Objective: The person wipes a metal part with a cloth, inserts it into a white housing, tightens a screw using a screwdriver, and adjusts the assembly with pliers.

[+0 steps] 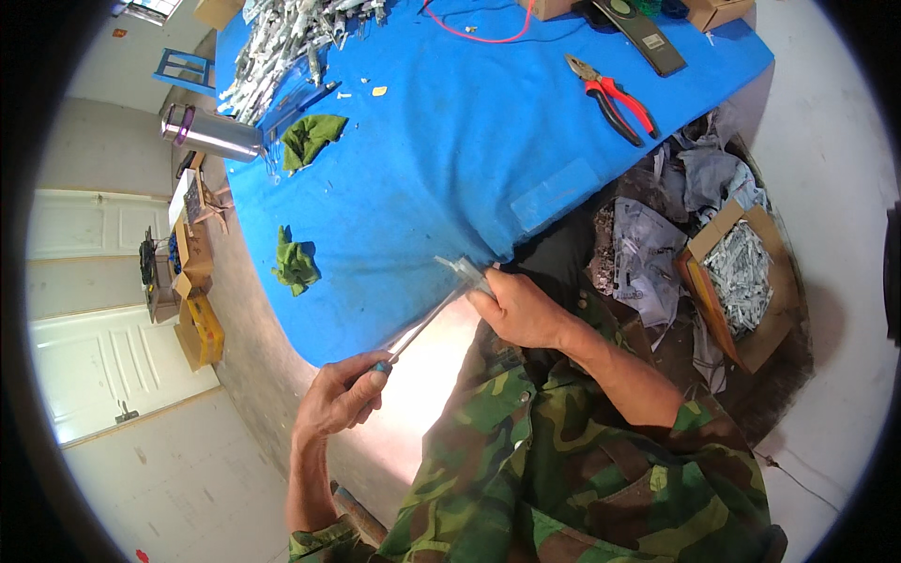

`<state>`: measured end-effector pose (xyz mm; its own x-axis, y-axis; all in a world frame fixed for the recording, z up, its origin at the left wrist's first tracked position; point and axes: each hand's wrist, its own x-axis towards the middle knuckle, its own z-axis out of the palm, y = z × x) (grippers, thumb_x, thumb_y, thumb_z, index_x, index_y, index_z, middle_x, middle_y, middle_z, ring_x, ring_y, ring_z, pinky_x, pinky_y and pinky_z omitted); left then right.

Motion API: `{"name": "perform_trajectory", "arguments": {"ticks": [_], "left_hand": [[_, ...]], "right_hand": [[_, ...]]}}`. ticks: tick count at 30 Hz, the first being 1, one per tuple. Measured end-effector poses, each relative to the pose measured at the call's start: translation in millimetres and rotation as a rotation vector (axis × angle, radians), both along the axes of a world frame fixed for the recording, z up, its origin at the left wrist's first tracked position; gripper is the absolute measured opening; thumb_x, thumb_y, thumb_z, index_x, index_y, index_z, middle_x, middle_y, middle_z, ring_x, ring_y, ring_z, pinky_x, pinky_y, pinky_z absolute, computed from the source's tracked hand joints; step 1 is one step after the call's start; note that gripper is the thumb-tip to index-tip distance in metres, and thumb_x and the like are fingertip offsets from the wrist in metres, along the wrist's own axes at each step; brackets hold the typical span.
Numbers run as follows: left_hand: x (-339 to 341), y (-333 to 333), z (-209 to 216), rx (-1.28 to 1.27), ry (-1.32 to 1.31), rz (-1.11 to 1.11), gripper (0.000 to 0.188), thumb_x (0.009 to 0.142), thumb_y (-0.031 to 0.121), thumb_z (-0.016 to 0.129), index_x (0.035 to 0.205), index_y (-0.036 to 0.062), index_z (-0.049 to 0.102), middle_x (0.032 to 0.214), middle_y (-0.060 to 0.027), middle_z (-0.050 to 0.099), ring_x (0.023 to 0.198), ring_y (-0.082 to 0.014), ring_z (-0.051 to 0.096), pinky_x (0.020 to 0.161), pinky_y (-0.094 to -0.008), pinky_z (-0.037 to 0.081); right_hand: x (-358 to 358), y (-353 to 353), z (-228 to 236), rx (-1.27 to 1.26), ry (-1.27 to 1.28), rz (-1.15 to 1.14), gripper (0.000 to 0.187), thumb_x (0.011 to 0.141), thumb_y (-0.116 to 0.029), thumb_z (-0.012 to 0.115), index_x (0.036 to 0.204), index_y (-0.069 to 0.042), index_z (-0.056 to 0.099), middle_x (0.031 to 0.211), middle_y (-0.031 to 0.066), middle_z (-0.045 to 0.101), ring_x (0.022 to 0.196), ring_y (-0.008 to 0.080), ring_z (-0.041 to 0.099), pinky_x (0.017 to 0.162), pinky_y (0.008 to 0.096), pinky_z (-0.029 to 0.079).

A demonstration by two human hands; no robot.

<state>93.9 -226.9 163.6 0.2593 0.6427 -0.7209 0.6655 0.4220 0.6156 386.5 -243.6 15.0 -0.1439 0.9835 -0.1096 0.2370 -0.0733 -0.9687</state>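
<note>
Low in the middle, my left hand [345, 394] is closed round the blue end of a thin rod-like tool [416, 331]. Its pale shaft slants up and right toward my other hand, and whether its tip touches anything there is unclear. My right hand [526, 308], at the table's near edge, pinches a small whitish, partly see-through piece [460, 269] between thumb and fingers. The exact kind of that piece cannot be made out. Both hands are over the near edge of the blue-covered table [404, 188].
Red-handled pliers [615, 98] lie at the table's right. Green cloths [312, 141] and a steel flask [211, 133] are on the left, below a heap of whitish parts [282, 47]. Right of the table, an open carton [741, 281] holds similar parts beside grey plastic bags [648, 253].
</note>
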Motion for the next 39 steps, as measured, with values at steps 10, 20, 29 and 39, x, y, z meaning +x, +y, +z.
{"name": "perform_trajectory", "arguments": {"ticks": [10, 20, 29, 39], "left_hand": [[-8.5, -34.1, -52.2, -0.020, -0.356, 0.165, 0.045, 0.104, 0.039, 0.068, 0.125, -0.0003, 0.070, 0.065, -0.0029, 0.060, 0.044, -0.0087, 0.046, 0.041, -0.0259, 0.034], [13.8, -50.8, -13.1, 0.644, 0.182, -0.213, 0.036, 0.091, 0.015, 0.081, 0.125, 0.0111, 0.072, 0.099, -0.0146, 0.079, 0.085, -0.0280, 0.079, 0.073, -0.0379, 0.062], [18.7, -48.6, -19.0, 0.735, 0.188, -0.283, 0.034, 0.091, 0.015, 0.081, 0.124, 0.0112, 0.072, 0.095, -0.0164, 0.077, 0.081, -0.0309, 0.077, 0.070, -0.0388, 0.061], [-4.7, -31.6, -59.1, 0.223, -0.118, 0.005, 0.037, 0.097, 0.032, 0.077, 0.118, 0.0019, 0.072, 0.075, -0.0020, 0.065, 0.058, -0.0100, 0.058, 0.052, -0.0262, 0.046]], "right_hand": [[2.5, 0.9, 13.0, -0.076, 0.013, 0.013, 0.036, 0.102, -0.026, 0.059, 0.094, 0.009, 0.055, 0.084, 0.0343, 0.064, 0.084, 0.0527, 0.065, 0.071, 0.0539, 0.049], [-8.2, -8.0, 17.9, -0.121, -0.118, -0.025, 0.033, 0.100, -0.027, 0.061, 0.097, 0.005, 0.053, 0.080, 0.0323, 0.065, 0.082, 0.0528, 0.064, 0.072, 0.0590, 0.048], [4.9, -0.1, 8.9, -0.048, -0.019, 0.057, 0.033, 0.100, -0.026, 0.062, 0.095, 0.007, 0.055, 0.086, 0.0335, 0.064, 0.086, 0.0520, 0.064, 0.074, 0.0516, 0.051], [20.0, 7.8, 11.3, -0.192, 0.278, 0.225, 0.031, 0.107, -0.027, 0.059, 0.094, 0.001, 0.059, 0.075, 0.0003, 0.054, 0.071, 0.0107, 0.051, 0.064, 0.0332, 0.046]]}}
